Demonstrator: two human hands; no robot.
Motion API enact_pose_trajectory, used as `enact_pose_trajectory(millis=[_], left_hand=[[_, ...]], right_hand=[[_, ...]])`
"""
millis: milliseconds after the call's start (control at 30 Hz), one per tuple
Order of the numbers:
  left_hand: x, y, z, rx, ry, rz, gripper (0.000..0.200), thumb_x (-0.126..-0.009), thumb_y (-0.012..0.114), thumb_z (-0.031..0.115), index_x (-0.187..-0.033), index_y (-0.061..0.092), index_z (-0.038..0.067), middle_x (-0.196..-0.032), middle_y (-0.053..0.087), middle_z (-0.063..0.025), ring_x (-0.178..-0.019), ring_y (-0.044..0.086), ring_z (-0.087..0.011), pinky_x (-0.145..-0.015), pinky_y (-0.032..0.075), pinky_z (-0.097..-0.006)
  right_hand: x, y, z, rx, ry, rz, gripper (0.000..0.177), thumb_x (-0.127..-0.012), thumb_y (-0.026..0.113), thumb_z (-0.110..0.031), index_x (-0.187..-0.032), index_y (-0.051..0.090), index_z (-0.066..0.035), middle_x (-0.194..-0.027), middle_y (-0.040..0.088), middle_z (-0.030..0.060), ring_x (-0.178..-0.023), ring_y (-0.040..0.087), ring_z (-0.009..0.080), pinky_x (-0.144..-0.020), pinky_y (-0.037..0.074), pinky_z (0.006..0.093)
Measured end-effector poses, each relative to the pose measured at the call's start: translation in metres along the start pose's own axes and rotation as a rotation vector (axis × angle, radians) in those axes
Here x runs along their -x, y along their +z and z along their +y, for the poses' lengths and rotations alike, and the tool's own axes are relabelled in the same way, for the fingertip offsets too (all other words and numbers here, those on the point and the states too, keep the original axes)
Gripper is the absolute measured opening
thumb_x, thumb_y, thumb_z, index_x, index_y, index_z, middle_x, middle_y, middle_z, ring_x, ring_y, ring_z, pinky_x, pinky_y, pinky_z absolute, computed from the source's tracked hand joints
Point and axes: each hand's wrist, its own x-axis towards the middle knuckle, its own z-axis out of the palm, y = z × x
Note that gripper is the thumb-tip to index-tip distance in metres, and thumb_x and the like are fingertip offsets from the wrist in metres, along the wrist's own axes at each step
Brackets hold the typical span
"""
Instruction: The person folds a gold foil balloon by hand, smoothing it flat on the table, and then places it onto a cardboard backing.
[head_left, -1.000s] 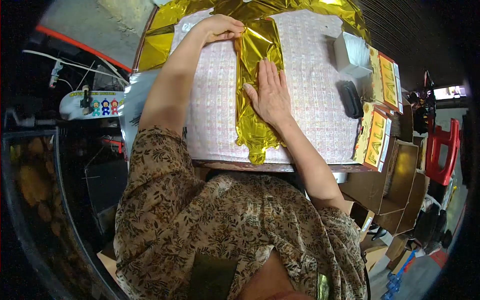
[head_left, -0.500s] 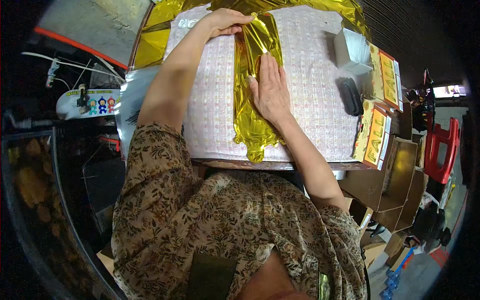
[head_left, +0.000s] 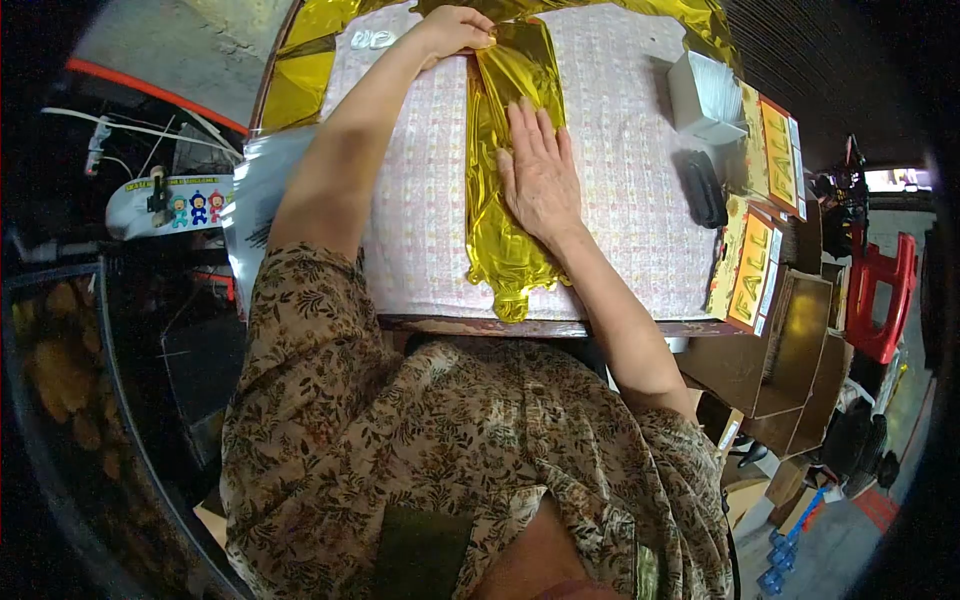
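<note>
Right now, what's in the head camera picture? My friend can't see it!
A person's left hand holds a gold foil strip near its far left corner, while the right hand lies flat on it. Underneath is a pale checked cloth, with a white box and packs marked FALL to the right.

Two hands (head_left: 540, 190), one foil strip (head_left: 492, 235), two FALL packs (head_left: 753, 275), perhaps two small loops (head_left: 362, 40).

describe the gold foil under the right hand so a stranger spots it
Find the pale patterned cloth on the table. Down its middle, under the right hand, runs a gold foil strip. Unlike the gold sheeting beyond, its near end narrows to a tab.
</note>
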Motion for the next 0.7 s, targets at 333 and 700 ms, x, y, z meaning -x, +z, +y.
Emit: enact_pose_trajectory(millis=[333,700], left_hand=[[0.015,0.013,-0.003,-0.287,0.162,0.11,0.031,-0.086,0.077,0.009,-0.113,0.068,-0.001,-0.105,0.072,-0.0094,-0.099,0.069,-0.0161,-0.088,0.056,-0.0275],[0.021,0.015,0.002,0.04,0.095,0.2,0.049,-0.089,0.078,0.016,-0.129,0.06,-0.004,-0.115,0.07,-0.0134,-0.104,0.067,-0.018,-0.092,0.054,-0.0264]], right_hand=[[0.0,0.002,-0.001,0.113,-0.017,-0.056,0.058,-0.106,0.041,-0.038,-0.155,0.035,-0.007,-0.163,0.032,0.0114,-0.15,0.027,0.0352,-0.123,0.018,0.0522],[0.0,0.003,0.002,-0.01,0.013,0.014,0.064,-0.105,0.045,-0.031,-0.156,0.024,0.002,-0.16,0.032,0.0225,-0.15,0.029,0.0351,-0.123,0.019,0.0512]])
